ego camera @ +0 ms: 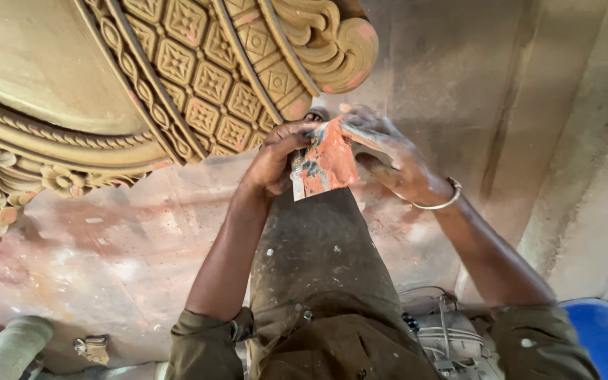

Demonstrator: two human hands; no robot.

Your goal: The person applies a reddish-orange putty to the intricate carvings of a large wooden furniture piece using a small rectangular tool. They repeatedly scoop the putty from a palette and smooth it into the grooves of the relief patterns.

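My left hand (pixel 276 156) grips the left edge of a flat scraper blade (pixel 326 163) smeared with reddish-orange putty. My right hand (pixel 381 149), a metal bangle at its wrist, pinches the blade's upper right corner. Both hands hold it up just below the scrolled end of a large carved wooden panel (pixel 198 77) with rows of square floral relief, coated in olive-tan primer with red putty spots. My knee in stained olive trousers (pixel 318 260) sits under the hands.
The dusty concrete floor (pixel 107 246) carries pink putty stains. A blue object (pixel 606 338) lies at the bottom right, a grey power tool with cable (pixel 452 338) beside my leg, and a sandalled foot (pixel 93 348) at the bottom left.
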